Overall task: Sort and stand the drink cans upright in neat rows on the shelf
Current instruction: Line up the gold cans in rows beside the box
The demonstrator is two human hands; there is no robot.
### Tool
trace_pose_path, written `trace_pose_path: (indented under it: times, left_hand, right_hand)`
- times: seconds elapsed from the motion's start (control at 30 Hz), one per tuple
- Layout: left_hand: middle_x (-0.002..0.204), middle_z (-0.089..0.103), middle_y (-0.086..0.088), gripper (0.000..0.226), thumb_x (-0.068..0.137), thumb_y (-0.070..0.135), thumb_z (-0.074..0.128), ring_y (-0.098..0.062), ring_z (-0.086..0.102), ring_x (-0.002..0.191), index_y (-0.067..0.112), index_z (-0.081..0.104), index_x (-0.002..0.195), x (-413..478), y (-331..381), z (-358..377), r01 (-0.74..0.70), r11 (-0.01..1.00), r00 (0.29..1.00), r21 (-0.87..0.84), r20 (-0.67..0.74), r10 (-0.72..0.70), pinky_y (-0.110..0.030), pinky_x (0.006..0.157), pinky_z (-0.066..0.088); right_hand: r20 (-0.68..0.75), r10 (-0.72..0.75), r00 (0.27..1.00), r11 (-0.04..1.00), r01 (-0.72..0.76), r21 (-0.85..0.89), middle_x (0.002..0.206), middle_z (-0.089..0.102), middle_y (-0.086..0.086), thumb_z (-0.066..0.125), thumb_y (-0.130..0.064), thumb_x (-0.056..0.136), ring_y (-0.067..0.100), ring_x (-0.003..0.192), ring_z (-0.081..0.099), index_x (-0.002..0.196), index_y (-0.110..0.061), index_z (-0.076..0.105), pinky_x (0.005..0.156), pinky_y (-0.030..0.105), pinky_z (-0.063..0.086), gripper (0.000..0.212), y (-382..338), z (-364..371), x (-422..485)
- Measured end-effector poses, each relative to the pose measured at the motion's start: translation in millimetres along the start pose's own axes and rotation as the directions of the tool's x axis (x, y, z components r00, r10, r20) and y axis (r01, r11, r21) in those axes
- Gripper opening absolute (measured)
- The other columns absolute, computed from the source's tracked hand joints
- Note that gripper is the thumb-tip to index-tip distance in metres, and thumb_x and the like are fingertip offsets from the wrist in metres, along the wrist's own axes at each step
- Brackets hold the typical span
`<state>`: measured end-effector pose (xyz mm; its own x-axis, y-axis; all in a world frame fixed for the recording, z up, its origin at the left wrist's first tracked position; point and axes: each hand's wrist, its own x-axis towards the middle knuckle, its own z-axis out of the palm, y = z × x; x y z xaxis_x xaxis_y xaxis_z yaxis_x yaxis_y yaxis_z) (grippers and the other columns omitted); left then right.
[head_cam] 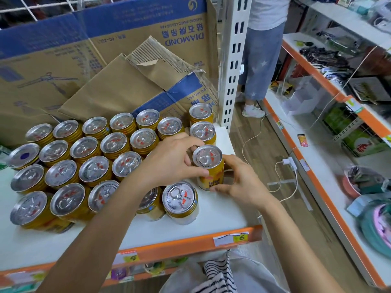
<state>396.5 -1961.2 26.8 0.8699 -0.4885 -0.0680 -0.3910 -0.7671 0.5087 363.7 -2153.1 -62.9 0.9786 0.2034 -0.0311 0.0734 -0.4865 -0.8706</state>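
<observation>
Right, from the head camera: both hands are on one gold drink can (208, 166), which stands upright near the right end of the white shelf (222, 220). The left hand (173, 160) reaches over the rows, fingers curled on the can's rim and thumb against its side. The right hand (240, 183) wraps it from the other side, thumb low on the label.

Two more cans (202, 132) line up directly behind it, and a front can (179, 200) sits just beside it. To the left, the packed rows of cans (95, 168) all stand upright, tops showing. Ceiling-fan cartons (118, 89) lean behind them. A price tag (241, 237) marked 6 sticks to the orange shelf edge. Down the aisle stands a second person in star-print jeans (260, 60).
</observation>
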Motion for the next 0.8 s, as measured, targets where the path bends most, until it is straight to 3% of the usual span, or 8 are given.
trace_pose_path:
  times: [0.1,0.23,0.57,0.67,0.8]
  left_hand:
    - [0.104,0.054,0.009,0.059,0.069,0.040,0.081,0.000,0.061,0.073,0.027,0.058,0.122,-2,-2,2,-0.005,1.000,1.000,-0.002,-0.013,0.005,-0.033,0.078,0.054]
    - [0.103,0.057,0.007,0.051,0.072,0.027,0.081,-0.001,0.062,0.072,0.026,0.061,0.119,0,-3,5,-0.031,0.999,0.999,-0.025,-0.027,0.030,-0.032,0.075,0.056]
    - [0.119,0.059,0.005,0.043,0.080,0.021,0.075,-0.003,0.064,0.078,0.020,0.063,0.121,-1,-6,7,-0.067,0.997,0.997,0.038,-0.045,0.068,-0.031,0.075,0.056]
    - [0.115,0.062,0.004,0.041,0.079,0.019,0.075,-0.006,0.063,0.081,0.019,0.064,0.118,-2,-6,8,-0.074,0.996,0.995,0.049,-0.068,0.077,-0.034,0.074,0.057]
    - [0.102,0.058,0.008,0.027,0.080,0.028,0.073,-0.002,0.058,0.082,0.022,0.065,0.105,-12,-1,-1,-0.150,0.984,0.980,0.092,-0.117,0.160,-0.027,0.068,0.055]
  right_hand:
    - [-0.044,-0.014,0.999,0.999,0.012,-0.047,0.117,0.055,-0.002,0.087,-0.012,0.061,0.011,0.105,0.056,0.127,-0.021,0.053,0.093,0.030,0.048,0.074,4,5,2]
    - [-0.050,-0.031,0.998,0.989,0.024,-0.147,0.122,0.056,0.000,0.085,-0.018,0.064,0.014,0.111,0.051,0.129,-0.020,0.051,0.089,0.017,0.036,0.074,4,6,5]
    - [-0.068,-0.028,0.997,0.984,0.015,-0.175,0.127,0.053,-0.003,0.085,-0.029,0.065,0.013,0.115,0.049,0.131,-0.022,0.047,0.095,0.024,0.039,0.077,5,11,9]
    - [-0.070,-0.034,0.997,0.985,0.022,-0.172,0.127,0.052,-0.002,0.084,-0.028,0.066,0.013,0.115,0.048,0.131,-0.020,0.046,0.093,0.021,0.037,0.076,4,10,9]
    - [-0.035,-0.051,0.998,0.989,0.045,-0.144,0.125,0.051,-0.002,0.085,-0.024,0.065,0.013,0.116,0.047,0.134,-0.020,0.044,0.095,0.022,0.036,0.080,0,7,5]
